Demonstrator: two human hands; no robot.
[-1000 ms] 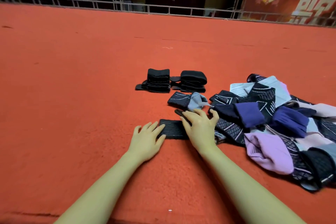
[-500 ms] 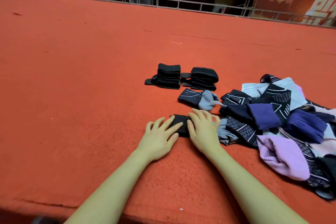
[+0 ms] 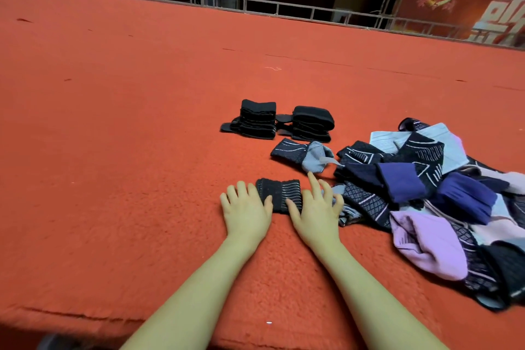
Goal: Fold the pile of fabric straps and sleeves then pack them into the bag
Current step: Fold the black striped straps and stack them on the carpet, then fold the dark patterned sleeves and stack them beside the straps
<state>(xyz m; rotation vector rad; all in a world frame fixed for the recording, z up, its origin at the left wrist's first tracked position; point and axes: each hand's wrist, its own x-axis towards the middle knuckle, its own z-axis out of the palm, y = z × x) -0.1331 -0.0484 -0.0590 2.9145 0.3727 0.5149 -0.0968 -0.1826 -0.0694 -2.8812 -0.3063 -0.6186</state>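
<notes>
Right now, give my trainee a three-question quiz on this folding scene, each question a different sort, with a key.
1. True or false: both hands lie with straight fingers on the folded black ribbed strap.
2. Multiple choice: the two black stacks of folded straps sit (A) beyond the hands, apart from the pile, (B) on top of the pile, (C) under the right hand.
3. Fill in: the unfolded pile of sleeves lies on the person's ____ side.

Key
1. True: the left hand and right hand press its two ends flat on the red carpet.
2. A.
3. Right.
</notes>
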